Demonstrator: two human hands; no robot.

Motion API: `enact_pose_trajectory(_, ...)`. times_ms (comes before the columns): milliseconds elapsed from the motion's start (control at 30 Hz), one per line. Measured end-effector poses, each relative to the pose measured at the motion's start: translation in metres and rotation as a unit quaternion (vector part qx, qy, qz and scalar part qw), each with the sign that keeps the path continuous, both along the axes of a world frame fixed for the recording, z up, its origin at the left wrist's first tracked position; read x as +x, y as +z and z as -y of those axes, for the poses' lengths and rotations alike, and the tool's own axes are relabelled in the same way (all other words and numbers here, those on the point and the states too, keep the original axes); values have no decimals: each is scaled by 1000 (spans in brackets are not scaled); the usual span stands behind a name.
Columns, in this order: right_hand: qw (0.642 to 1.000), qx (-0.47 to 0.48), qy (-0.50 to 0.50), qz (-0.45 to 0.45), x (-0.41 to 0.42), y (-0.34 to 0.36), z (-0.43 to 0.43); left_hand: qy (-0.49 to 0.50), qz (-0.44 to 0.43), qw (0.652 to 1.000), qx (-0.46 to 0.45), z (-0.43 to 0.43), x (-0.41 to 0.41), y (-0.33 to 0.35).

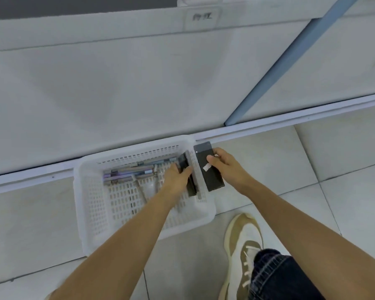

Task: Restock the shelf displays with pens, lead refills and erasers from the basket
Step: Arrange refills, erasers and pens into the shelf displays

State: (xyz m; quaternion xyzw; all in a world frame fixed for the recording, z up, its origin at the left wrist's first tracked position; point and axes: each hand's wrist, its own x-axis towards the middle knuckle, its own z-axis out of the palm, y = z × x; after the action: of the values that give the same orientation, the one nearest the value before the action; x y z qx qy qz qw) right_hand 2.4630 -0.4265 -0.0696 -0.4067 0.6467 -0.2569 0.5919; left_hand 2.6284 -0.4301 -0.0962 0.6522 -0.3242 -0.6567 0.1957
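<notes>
Inside the basket (82, 202), the left hand (177, 180) partly hides a dark box (191, 187).

Left hand (178, 177) grips dark box (191, 187) inside basket (81, 191); right hand (227, 167) holds labelled box (213, 180)

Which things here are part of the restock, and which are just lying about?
Job:
- basket
- pens in it
- slim box, gripped by left hand inside the basket
- labelled box, held by right hand at the basket's right rim

Just there:
- shoe
- jeans
- floor tiles
- blue post
</notes>
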Motion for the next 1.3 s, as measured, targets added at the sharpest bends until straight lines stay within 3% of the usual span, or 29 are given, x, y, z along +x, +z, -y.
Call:
enact_pose_trajectory(167,1000,19,-4,19,2,1,-2,40,-28,999,-6,-2,-2,-11)
enact_pose_trajectory(667,1000,-6,-6,-16,5,4,-2,31,-96,994,38,-11,5,-8)
enact_pose_trajectory(1000,998,-48,-6,-49,27,21,2,1,10,1000,2,-22,47,2)
enact_pose_trajectory(1167,995,-59,-24,-75,30,22,0,0,118,992,-37,-25,53,-1)
enact_pose_trajectory(1300,995,-49,-31,-85,26,14,0,-64,195,976,-67,-22,47,-4)
